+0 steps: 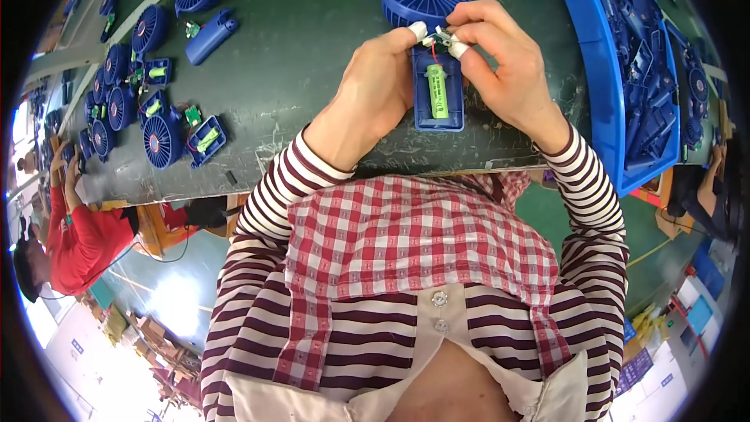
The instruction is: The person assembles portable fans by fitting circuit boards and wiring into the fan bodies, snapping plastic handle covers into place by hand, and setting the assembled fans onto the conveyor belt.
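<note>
A blue handheld fan lies before me, its round slotted head point(426, 1) at the far end and its open handle shell point(424, 122) toward me. Inside the shell rests a green cylindrical battery point(437, 92) with a red wire. My left hand point(371, 78) grips the shell's left side, its white-covered thumb tip at the neck. With white-wrapped thumb and bent fingers, my right hand point(508, 66) pinches at a small circuit board point(442, 39) with wires where head and handle meet. The fingers partly hide the board.
On the left of the dark green table point(305, 23) lie several blue fans point(162, 141), some with open handles, and a blue handle cover point(211, 37). A blue bin point(613, 141) of blue plastic parts stands at the right. A person in red point(86, 242) sits at the left.
</note>
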A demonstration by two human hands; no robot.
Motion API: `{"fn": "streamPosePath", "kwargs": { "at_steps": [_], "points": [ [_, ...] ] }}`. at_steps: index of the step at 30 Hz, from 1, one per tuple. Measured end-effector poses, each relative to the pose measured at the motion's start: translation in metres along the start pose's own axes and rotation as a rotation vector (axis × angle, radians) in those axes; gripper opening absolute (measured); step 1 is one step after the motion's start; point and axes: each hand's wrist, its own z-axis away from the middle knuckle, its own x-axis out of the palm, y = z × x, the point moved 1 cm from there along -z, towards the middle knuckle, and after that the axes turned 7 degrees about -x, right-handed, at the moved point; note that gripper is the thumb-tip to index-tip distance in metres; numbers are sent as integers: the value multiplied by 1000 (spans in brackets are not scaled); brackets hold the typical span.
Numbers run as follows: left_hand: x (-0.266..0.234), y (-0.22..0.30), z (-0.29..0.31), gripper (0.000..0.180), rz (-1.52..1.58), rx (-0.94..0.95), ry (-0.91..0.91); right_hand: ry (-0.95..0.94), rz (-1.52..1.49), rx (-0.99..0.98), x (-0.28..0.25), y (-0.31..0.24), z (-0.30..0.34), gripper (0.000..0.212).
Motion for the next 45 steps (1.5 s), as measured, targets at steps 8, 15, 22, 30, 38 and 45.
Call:
{"fn": "streamPosePath", "kwargs": {
  "at_steps": [8, 15, 22, 30, 38, 45],
  "points": [
    [-2, 1, -1, 35, -53, -11, 2, -96, -7, 2, -6, 0, -5, 9],
    [5, 4, 4, 34, -58, -53, 3, -167, -55, 17, -10, -2, -9, 10],
    [5, 5, 4, 33, -37, -63, 31, -185, -30, -25, -10, -1, -10, 11],
    [4, 4, 3, 31, -47, -70, 63, -185, 21, -92, -9, 0, -9, 13],
    [-2, -1, 4, 24, 8, -81, 69, -260, 166, -172, -6, -7, -8, 15],
    [-14, -1, 7, 28, -95, -108, 54, -419, 234, -176, -3, -16, -8, 15]
  ]
}}
